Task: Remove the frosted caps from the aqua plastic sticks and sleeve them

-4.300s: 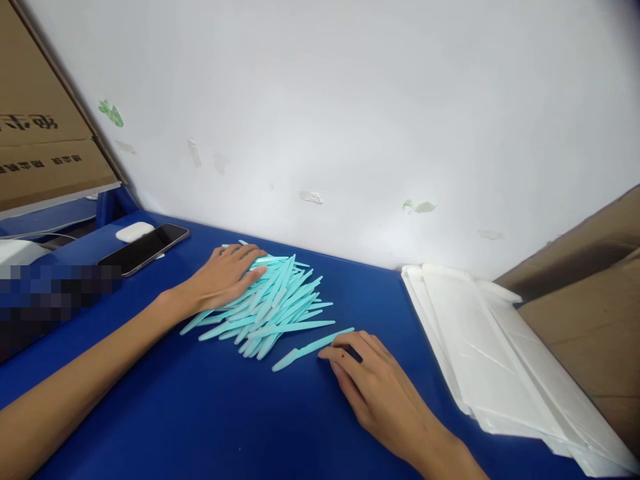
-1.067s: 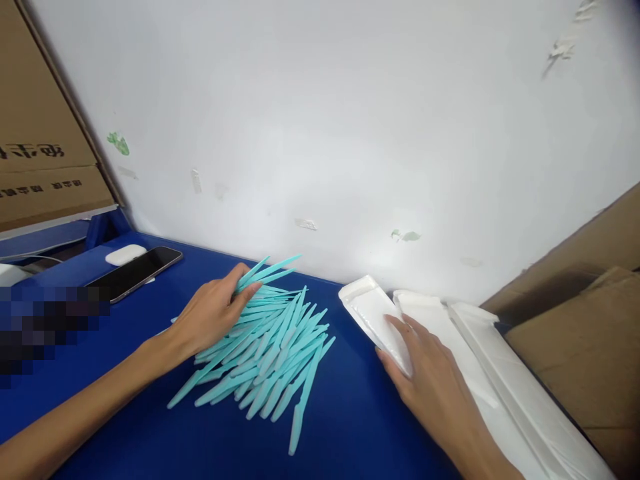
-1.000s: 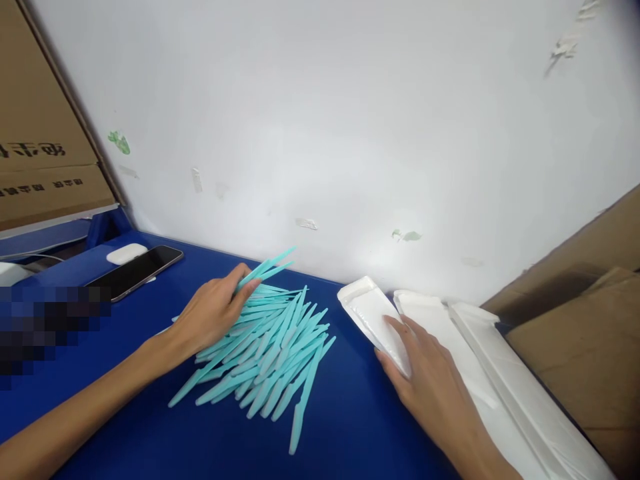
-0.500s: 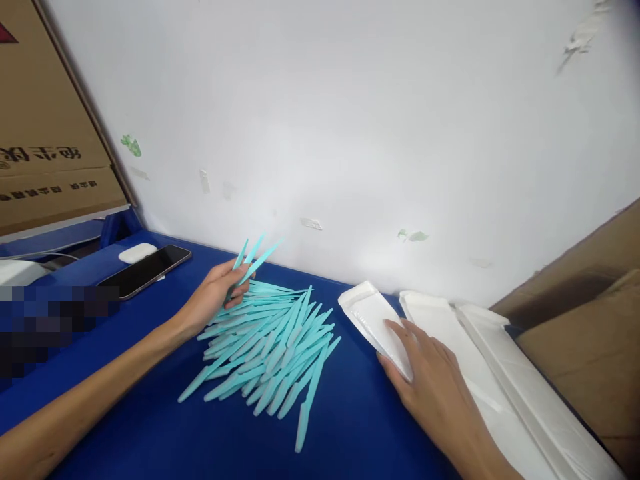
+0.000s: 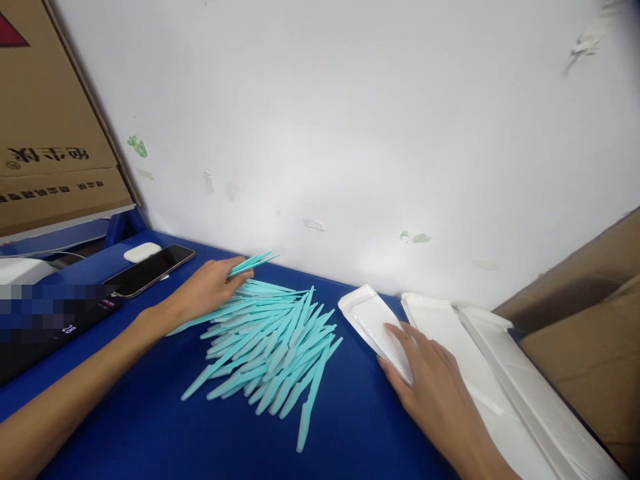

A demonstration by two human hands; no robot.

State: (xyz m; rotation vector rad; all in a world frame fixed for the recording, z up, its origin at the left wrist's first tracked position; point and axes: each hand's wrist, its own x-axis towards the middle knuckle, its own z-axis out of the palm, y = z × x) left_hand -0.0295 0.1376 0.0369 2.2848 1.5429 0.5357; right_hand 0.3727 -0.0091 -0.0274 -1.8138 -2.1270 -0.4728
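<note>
My left hand is closed around several light-teal eyebrow razors, whose thin ends stick out past the fingers to the right. It is at the back left edge of a loose pile of similar razors, spread on the blue table. One long razor reaches out to the left below this hand. To the right of the pile, my right hand grips a white padded envelope, thumb along its near edge and fingers over its top. The envelope is tilted, its flap end toward the wall.
More white envelopes lie along the right side. A cardboard box stands beyond them, and another box at the left. A phone and a white rounded case lie at the back left, before the white wall.
My left hand has turned palm down and moved slightly left and lower. The razors it holds, fanned upward before, now lie bunched and point right. My right hand has stayed on the envelope.
</note>
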